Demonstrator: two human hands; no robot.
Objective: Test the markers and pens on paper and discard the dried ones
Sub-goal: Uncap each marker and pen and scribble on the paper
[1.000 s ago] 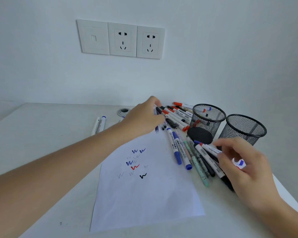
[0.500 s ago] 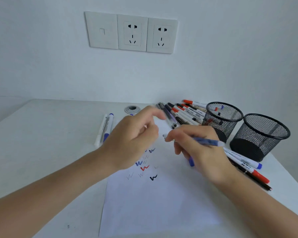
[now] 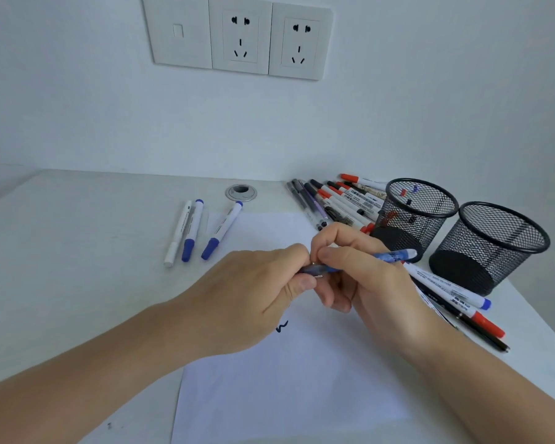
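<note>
- The left part of the table (image 3: 77, 267) lies bare, open to a reach from the near edge.
- Three markers (image 3: 192, 232) lie side by side left of the paper (image 3: 285, 395), with a round hole cover (image 3: 241, 192) behind them.
- The left hand (image 3: 253, 293) and right hand (image 3: 366, 277), both gripping a blue pen (image 3: 394, 256), fill the space over the middle of the paper; its near half lies open.
- A heap of markers (image 3: 340, 200) and two mesh cups (image 3: 398, 225) block the far right, with more markers (image 3: 446, 285) in front of the cups.
</note>
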